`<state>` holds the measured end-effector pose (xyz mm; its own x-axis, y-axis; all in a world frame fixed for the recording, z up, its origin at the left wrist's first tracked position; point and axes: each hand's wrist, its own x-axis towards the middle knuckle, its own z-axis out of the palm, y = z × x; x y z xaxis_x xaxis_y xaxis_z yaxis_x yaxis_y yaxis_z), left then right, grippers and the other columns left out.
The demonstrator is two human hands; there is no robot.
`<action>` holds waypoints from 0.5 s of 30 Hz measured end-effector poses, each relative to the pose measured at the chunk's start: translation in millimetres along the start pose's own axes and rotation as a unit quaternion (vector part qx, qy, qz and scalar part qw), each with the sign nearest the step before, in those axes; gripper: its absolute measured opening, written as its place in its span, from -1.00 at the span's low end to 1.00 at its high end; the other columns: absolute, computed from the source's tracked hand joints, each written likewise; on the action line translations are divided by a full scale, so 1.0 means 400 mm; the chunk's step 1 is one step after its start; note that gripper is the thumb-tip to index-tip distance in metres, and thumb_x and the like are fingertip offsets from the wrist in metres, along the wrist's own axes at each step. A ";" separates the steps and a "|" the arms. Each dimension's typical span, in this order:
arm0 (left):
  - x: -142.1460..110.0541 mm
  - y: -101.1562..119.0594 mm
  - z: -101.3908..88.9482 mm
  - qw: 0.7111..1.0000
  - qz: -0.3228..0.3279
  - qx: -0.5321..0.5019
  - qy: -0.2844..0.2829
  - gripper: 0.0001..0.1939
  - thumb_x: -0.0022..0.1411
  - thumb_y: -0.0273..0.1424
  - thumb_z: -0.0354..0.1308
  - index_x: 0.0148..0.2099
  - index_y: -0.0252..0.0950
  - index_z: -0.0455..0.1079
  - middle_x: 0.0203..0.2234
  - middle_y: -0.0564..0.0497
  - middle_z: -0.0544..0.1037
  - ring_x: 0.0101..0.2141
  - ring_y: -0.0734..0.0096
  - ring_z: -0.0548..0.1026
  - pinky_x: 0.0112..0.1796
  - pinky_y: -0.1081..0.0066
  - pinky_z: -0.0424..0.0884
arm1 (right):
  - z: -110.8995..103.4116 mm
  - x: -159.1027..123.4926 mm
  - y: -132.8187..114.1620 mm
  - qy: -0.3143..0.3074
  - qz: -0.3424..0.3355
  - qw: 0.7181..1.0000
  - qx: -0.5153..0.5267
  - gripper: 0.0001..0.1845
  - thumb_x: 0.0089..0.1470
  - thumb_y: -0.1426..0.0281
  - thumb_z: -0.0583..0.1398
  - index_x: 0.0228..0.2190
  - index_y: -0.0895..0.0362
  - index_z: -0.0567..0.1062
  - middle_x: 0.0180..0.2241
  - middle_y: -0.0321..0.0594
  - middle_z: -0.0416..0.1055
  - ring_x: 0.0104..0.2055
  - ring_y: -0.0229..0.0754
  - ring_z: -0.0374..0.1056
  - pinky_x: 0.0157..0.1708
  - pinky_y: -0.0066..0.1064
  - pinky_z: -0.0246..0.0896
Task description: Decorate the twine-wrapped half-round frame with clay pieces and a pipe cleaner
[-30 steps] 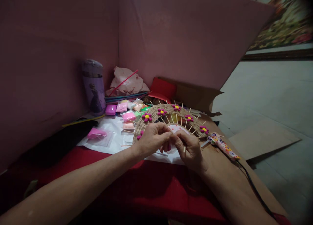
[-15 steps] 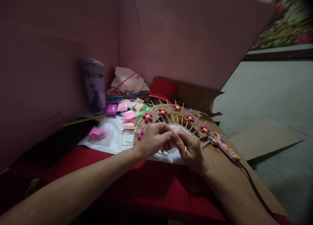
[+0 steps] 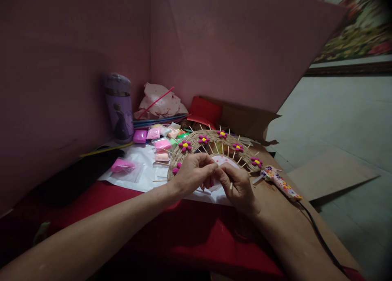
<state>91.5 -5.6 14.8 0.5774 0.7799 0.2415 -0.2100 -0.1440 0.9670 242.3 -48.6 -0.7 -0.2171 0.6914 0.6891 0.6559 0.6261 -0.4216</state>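
Left hand (image 3: 193, 174): narrow grip, contents hidden | right hand (image 3: 239, 188): grip holds pale stick (image 3: 231, 186) | clear bag (image 3: 138, 172): pink lump (image 3: 122, 165) inside

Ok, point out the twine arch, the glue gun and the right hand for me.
Twine arch (image 3: 213, 137): head view, on the twine band between two flowers.
Glue gun (image 3: 283, 185): head view, on its flower-patterned handle.
Right hand (image 3: 241, 188): head view, on its back.

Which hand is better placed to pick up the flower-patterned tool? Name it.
Right, I judge: the right hand is nearer the flower-patterned tool, which lies on its outer side; the left hand would likely cross it. The right does have a pale stick at its fingers, so may need freeing first.
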 end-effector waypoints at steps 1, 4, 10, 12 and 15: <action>0.000 0.000 0.000 1.000 0.000 0.001 0.000 -0.84 0.07 -0.36 0.12 -0.43 -0.37 0.28 -0.73 0.09 0.40 -0.75 0.60 0.33 -0.75 0.61 0.22 | 0.000 0.000 0.000 0.000 -0.001 1.000 -0.001 -0.71 0.20 0.37 0.05 -0.54 0.13 0.36 -0.62 -0.33 0.27 -0.58 -0.31 0.18 -0.54 -0.46 0.07; 0.001 0.001 0.000 1.000 -0.002 0.006 0.001 -0.84 0.08 -0.37 0.11 -0.44 -0.37 0.28 -0.73 0.09 0.39 -0.75 0.61 0.32 -0.75 0.62 0.22 | 0.000 0.001 0.000 -0.001 -0.002 1.000 -0.006 -0.70 0.20 0.36 0.05 -0.55 0.12 0.36 -0.63 -0.33 0.28 -0.59 -0.31 0.18 -0.55 -0.46 0.07; 0.002 0.004 0.001 1.000 -0.011 0.025 0.008 -0.86 0.10 -0.40 0.10 -0.43 -0.38 0.29 -0.75 0.10 0.38 -0.75 0.62 0.31 -0.75 0.63 0.21 | 0.000 0.004 -0.003 -0.003 -0.010 1.000 -0.001 -0.72 0.19 0.39 0.07 -0.55 0.11 0.39 -0.63 -0.33 0.32 -0.59 -0.32 0.19 -0.54 -0.46 0.09; 0.002 0.003 0.001 0.999 -0.011 0.029 0.009 -0.87 0.10 -0.40 0.10 -0.43 -0.38 0.30 -0.76 0.11 0.37 -0.75 0.62 0.32 -0.75 0.64 0.21 | 0.000 0.004 -0.003 -0.006 -0.011 1.000 -0.005 -0.72 0.19 0.39 0.07 -0.55 0.11 0.39 -0.62 -0.32 0.32 -0.59 -0.31 0.20 -0.53 -0.46 0.09; 0.002 0.002 -0.001 0.999 -0.009 0.042 0.011 -0.87 0.10 -0.42 0.09 -0.43 -0.38 0.31 -0.77 0.12 0.36 -0.75 0.62 0.32 -0.74 0.64 0.21 | -0.001 0.003 -0.002 -0.016 -0.011 1.000 -0.022 -0.71 0.20 0.37 0.05 -0.54 0.11 0.39 -0.62 -0.31 0.32 -0.60 -0.30 0.18 -0.55 -0.45 0.08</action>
<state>91.6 -4.8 15.9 0.5636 0.7955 0.2224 -0.1313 -0.1795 0.9750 241.7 -48.4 0.5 -0.2544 0.6898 0.6779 0.6812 0.6253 -0.3807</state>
